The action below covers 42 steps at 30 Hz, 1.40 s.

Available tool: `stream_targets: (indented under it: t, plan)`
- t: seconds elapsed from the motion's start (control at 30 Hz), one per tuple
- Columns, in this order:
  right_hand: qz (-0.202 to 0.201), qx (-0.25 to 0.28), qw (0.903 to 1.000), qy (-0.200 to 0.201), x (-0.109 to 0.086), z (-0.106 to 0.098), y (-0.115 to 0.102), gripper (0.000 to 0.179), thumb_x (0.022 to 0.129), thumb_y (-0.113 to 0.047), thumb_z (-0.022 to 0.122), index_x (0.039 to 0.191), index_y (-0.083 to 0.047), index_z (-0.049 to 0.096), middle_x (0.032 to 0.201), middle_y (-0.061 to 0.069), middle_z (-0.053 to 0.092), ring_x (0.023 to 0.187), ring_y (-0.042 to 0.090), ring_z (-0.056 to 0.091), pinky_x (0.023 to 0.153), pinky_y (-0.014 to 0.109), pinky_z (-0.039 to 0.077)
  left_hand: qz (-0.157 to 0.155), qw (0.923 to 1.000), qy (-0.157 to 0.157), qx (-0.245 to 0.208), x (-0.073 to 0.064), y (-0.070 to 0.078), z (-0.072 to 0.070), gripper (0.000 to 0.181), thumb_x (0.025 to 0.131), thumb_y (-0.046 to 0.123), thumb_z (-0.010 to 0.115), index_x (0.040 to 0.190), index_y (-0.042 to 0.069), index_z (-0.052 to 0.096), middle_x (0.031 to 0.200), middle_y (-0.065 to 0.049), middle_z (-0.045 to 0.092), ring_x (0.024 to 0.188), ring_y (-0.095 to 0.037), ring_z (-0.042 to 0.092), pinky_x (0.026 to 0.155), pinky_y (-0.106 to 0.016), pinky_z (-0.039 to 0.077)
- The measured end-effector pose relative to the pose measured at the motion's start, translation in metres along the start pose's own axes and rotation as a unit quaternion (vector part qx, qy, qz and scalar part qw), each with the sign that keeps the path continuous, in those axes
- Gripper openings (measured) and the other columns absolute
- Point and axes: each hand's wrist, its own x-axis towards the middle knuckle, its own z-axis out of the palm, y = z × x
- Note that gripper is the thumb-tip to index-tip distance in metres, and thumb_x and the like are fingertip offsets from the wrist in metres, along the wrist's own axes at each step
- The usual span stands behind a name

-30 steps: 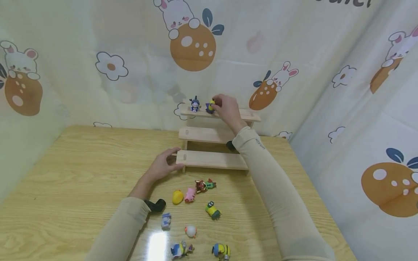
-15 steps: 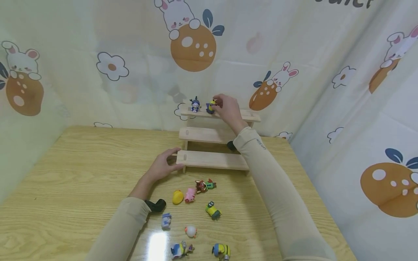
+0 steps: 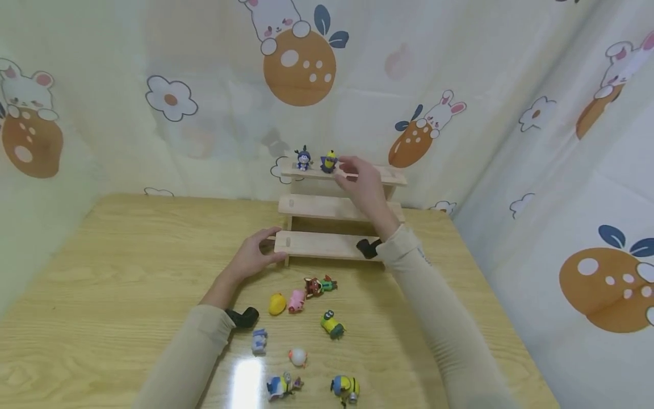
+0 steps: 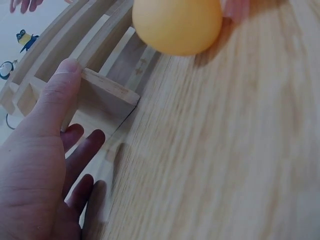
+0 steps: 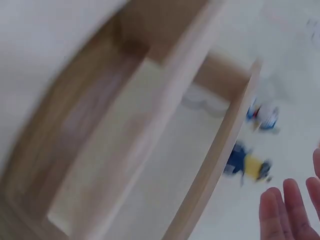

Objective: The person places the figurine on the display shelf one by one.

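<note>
A three-tier wooden shelf [image 3: 332, 245] stands on the table. My left hand [image 3: 254, 255] grips its lowest tier at the left end, with the thumb on the board's edge in the left wrist view. On the top tier a yellow-and-dark Minion figure [image 3: 328, 162] stands upright, to the right of a small dark-blue-capped figure [image 3: 303, 159]. Just right of the Minion figure is my right hand [image 3: 364, 183], its fingers apart from it and holding nothing. The right wrist view shows that hand [image 5: 292, 212] with fingers extended and the Minion figure [image 5: 247, 164] beyond the shelf edge.
In front of the shelf lie several toys: a fox figure [image 3: 319, 286], a pink pig [image 3: 296, 301], a yellow toy [image 3: 277, 304], a green-and-yellow figure [image 3: 332, 325], a grey-blue figure [image 3: 259, 341], a white round toy [image 3: 297, 357] and two Minion figures [image 3: 346, 388]. A patterned curtain [image 3: 214, 136] hangs behind.
My right hand has let go of the Minion figure and drawn back to the right and down. The figure stays standing on the top tier. My left hand keeps its place.
</note>
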Motion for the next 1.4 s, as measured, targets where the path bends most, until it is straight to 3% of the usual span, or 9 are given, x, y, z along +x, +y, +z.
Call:
stream_targets:
  t: [0.17, 0.33, 0.43, 0.57, 0.67, 0.77, 1.0, 1.23, 1.4]
  plan:
    - [-0.07, 0.006, 0.9969, -0.037, -0.046, 0.017, -0.006, 0.034, 0.089, -0.016, 0.067, 0.12, -0.003, 0.062, 0.115, 0.014, 0.066, 0.105, 0.024, 0.063, 0.089, 0.032, 0.054, -0.003, 1.0, -0.003, -0.006, 0.0, 0.002, -0.004, 0.079, 0.078, 0.042, 0.076, 0.143, 0.014, 0.042, 0.14, -0.011, 0.049, 0.124, -0.031, 0.052, 0.107, -0.046, 0.04]
    - [-0.128, -0.049, 0.9818, -0.132, -0.088, 0.04, -0.02, 0.024, 0.089, -0.017, 0.067, 0.111, -0.005, 0.067, 0.104, 0.007, 0.069, 0.093, 0.017, 0.066, 0.08, 0.024, 0.056, 0.009, 0.9999, -0.001, -0.012, 0.002, 0.005, -0.009, 0.076, 0.079, 0.036, 0.077, 0.142, 0.011, 0.042, 0.137, -0.012, 0.051, 0.121, -0.032, 0.054, 0.105, -0.047, 0.041]
    - [-0.169, -0.11, 0.957, -0.209, -0.106, 0.056, -0.03, 0.025, 0.09, -0.02, 0.067, 0.112, -0.008, 0.068, 0.105, 0.005, 0.069, 0.094, 0.016, 0.065, 0.081, 0.026, 0.055, 0.014, 0.9999, 0.0, -0.009, 0.003, 0.005, -0.013, 0.076, 0.079, 0.035, 0.077, 0.142, 0.011, 0.042, 0.137, -0.013, 0.051, 0.12, -0.032, 0.055, 0.104, -0.047, 0.042]
    - [-0.2, -0.19, 0.9118, -0.305, -0.122, 0.075, -0.045, 0.032, 0.092, -0.029, 0.064, 0.12, -0.014, 0.065, 0.117, 0.001, 0.066, 0.103, 0.014, 0.063, 0.088, 0.027, 0.052, 0.011, 0.9999, 0.002, -0.008, 0.003, 0.004, -0.015, 0.076, 0.08, 0.036, 0.076, 0.143, 0.011, 0.042, 0.137, -0.012, 0.051, 0.12, -0.031, 0.055, 0.104, -0.048, 0.042]
    - [-0.208, -0.231, 0.8829, -0.352, -0.129, 0.088, -0.051, 0.036, 0.092, -0.032, 0.063, 0.125, -0.017, 0.062, 0.123, -0.001, 0.062, 0.107, 0.011, 0.061, 0.09, 0.024, 0.051, 0.013, 0.9999, 0.003, -0.003, 0.001, 0.002, -0.015, 0.075, 0.08, 0.038, 0.075, 0.143, 0.013, 0.043, 0.137, -0.011, 0.051, 0.121, -0.031, 0.055, 0.104, -0.049, 0.042]
    - [-0.215, -0.254, 0.864, -0.378, -0.133, 0.1, -0.051, 0.038, 0.09, -0.034, 0.065, 0.125, -0.02, 0.061, 0.125, -0.002, 0.06, 0.109, 0.01, 0.058, 0.091, 0.022, 0.05, 0.016, 0.9998, 0.004, 0.006, 0.0, 0.0, -0.013, 0.075, 0.08, 0.042, 0.074, 0.142, 0.013, 0.043, 0.136, -0.011, 0.051, 0.121, -0.031, 0.055, 0.105, -0.05, 0.041]
    - [-0.211, -0.228, 0.8608, -0.403, -0.139, 0.112, -0.044, 0.035, 0.087, -0.027, 0.07, 0.121, -0.022, 0.065, 0.121, -0.006, 0.063, 0.114, 0.011, 0.056, 0.096, 0.024, 0.047, 0.011, 0.9999, -0.003, 0.004, -0.002, 0.001, -0.007, 0.077, 0.08, 0.044, 0.073, 0.143, 0.014, 0.042, 0.136, -0.01, 0.051, 0.122, -0.031, 0.054, 0.104, -0.049, 0.042]
    - [-0.227, -0.215, 0.8571, -0.41, -0.145, 0.113, -0.041, 0.028, 0.087, -0.021, 0.069, 0.116, -0.02, 0.067, 0.113, -0.004, 0.064, 0.104, 0.009, 0.059, 0.091, 0.021, 0.048, 0.01, 0.9999, -0.001, 0.005, -0.001, 0.004, -0.004, 0.076, 0.08, 0.044, 0.073, 0.143, 0.014, 0.043, 0.136, -0.009, 0.051, 0.122, -0.03, 0.055, 0.103, -0.049, 0.042]
    - [-0.22, -0.215, 0.8589, -0.41, -0.149, 0.113, -0.039, 0.026, 0.086, -0.026, 0.071, 0.111, -0.019, 0.069, 0.107, -0.004, 0.063, 0.095, 0.006, 0.057, 0.084, 0.016, 0.047, 0.006, 0.9999, 0.0, 0.008, -0.002, 0.005, -0.001, 0.075, 0.08, 0.042, 0.074, 0.142, 0.014, 0.043, 0.135, -0.009, 0.052, 0.122, -0.031, 0.054, 0.104, -0.048, 0.042]
